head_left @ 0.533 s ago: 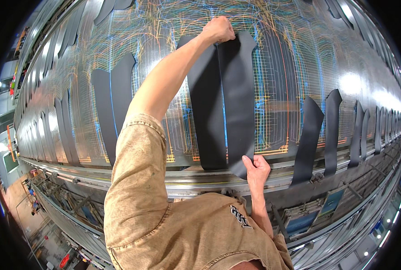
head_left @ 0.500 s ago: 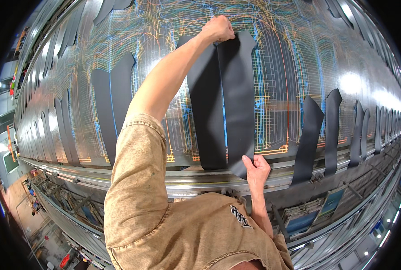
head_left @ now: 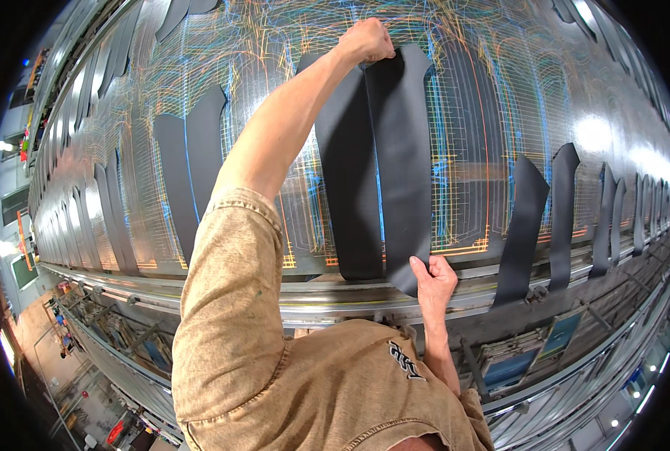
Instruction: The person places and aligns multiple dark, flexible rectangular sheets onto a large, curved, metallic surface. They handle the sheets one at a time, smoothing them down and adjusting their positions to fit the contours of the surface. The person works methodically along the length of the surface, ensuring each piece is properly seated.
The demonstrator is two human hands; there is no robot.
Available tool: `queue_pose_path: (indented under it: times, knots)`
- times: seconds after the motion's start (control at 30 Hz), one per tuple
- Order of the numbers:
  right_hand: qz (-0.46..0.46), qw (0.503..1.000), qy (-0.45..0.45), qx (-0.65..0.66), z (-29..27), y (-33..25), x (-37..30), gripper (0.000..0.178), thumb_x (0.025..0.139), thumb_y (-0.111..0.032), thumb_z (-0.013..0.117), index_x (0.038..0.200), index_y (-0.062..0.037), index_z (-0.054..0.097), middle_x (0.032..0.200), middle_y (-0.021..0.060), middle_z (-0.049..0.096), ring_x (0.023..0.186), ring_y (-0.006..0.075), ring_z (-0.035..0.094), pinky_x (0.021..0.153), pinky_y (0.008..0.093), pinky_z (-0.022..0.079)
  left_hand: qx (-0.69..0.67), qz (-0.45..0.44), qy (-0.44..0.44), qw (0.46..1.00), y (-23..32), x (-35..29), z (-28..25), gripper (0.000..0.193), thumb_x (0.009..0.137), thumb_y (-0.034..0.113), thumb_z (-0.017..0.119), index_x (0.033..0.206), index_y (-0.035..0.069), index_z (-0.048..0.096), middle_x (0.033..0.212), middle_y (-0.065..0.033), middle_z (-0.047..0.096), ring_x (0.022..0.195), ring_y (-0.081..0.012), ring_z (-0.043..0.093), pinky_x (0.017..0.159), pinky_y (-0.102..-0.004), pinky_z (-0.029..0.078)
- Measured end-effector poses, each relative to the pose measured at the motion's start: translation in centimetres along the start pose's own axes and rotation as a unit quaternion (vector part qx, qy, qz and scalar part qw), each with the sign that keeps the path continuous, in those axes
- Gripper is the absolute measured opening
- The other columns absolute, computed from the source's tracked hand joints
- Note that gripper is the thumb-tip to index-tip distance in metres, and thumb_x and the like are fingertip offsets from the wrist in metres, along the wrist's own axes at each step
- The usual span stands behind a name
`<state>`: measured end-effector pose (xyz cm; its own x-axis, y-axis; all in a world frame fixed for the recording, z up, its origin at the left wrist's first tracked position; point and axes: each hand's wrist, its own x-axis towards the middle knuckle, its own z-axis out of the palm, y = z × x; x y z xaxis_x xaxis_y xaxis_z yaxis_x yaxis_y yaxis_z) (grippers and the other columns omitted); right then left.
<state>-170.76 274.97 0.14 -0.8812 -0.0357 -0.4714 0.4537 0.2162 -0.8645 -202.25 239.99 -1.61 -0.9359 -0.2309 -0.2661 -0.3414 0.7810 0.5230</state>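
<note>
While both hands bear on 1 dark strip [head_left: 399, 173], the entry reads as follows.

Landmark: large curved metal surface [head_left: 500, 150], covered in fine coloured guide lines; all places below are given relative to it.
Item in hand: dark strip, a long flat black ply, lying lengthwise on the surface, its lower tip hanging just past the surface's lower edge.
Left hand [head_left: 366, 41]: fingers clenched, pressing the strip's top end against the upper part of the surface.
Right hand [head_left: 434, 276]: fingers pinching the strip's lower tip at the surface's lower edge.
Neighbour: second black strip [head_left: 346, 173], touching the held strip on its left side.
Other strips: 2 further pairs [head_left: 188, 165] [head_left: 545, 218], well apart to either side along the surface.
Below the surface: metal rail [head_left: 312, 301] running along its lower edge.
Step, as judged: aligning and laying 1 strip beside its neighbour.
Next move calls for: keeping the top pinned, drawing the lower end taut and straight along the guide lines, without a gap or overlap at the seam.
</note>
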Motion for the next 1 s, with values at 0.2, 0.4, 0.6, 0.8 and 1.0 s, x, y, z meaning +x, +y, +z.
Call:
queue_pose_path:
  times: [0.2, 0.4, 0.6, 0.8, 1.0]
  knots:
    - [0.008, 1.0, 0.007, 0.004, 0.0, 0.2, 0.0, 0.018, 0.085, 0.0, 0.075, 0.078, -0.0004, 0.058, 0.065, -0.0073, 0.052, 0.059, -0.0006, 0.039, 0.051, 0.0175, 0.032, 0.005, 0.002, 0.006, 1.0, 0.4, -0.2, 0.0, 0.017, 0.073, 0.022, 0.08, 0.086, 0.012, 0.078, 0.08, -0.0065, 0.073, 0.077, -0.019, 0.068, 0.073, -0.034, 0.055]
    - [0.005, 1.0, 0.01, 0.015, 0.2, 0.3, 0.0, 0.019, 0.084, -0.001, 0.075, 0.077, -0.0002, 0.058, 0.065, -0.0074, 0.052, 0.059, -0.0008, 0.04, 0.051, 0.0172, 0.031, -0.002, -0.027, -0.022, 0.999, 0.2, 0.1, -0.2, 0.017, 0.074, 0.023, 0.08, 0.086, 0.011, 0.078, 0.079, -0.006, 0.072, 0.076, -0.0179, 0.068, 0.071, -0.0328, 0.055]
    - [0.018, 1.0, 0.016, 0.0, 0.3, 0.2, 0.0, 0.018, 0.084, 0.001, 0.075, 0.077, -0.0025, 0.059, 0.066, -0.0085, 0.052, 0.059, -0.0022, 0.039, 0.05, 0.0171, 0.029, -0.048, 0.088, -0.001, 0.995, -1.8, -0.4, 0.1, 0.021, 0.075, 0.023, 0.08, 0.09, 0.008, 0.076, 0.083, -0.0074, 0.073, 0.079, -0.0198, 0.068, 0.075, -0.0329, 0.054]
    - [0.005, 0.999, 0.02, -0.03, 0.2, -0.7, 0.1, 0.02, 0.082, -0.001, 0.076, 0.075, -0.0014, 0.058, 0.061, -0.0089, 0.046, 0.057, -0.0008, 0.034, 0.048, 0.0189, 0.025, -0.049, 0.133, 0.079, 0.987, -1.8, -2.6, 0.4, 0.033, 0.077, 0.022, 0.078, 0.102, 0.005, 0.065, 0.084, -0.0092, 0.068, 0.083, -0.0239, 0.067, 0.076, -0.0348, 0.053]
    - [0.026, 0.999, 0.028, -0.03, 0.3, -0.5, 0.2, 0.022, 0.081, -0.002, 0.077, 0.073, -0.0016, 0.057, 0.06, -0.0085, 0.047, 0.056, -0.0008, 0.033, 0.047, 0.0193, 0.026, -0.038, 0.345, 0.304, 0.887, -1.9, -8.9, 2.0, 0.031, 0.085, 0.008, 0.071, 0.112, 0.0, 0.058, 0.11, -0.0144, 0.063, 0.098, -0.0313, 0.064, 0.083, -0.044, 0.052]
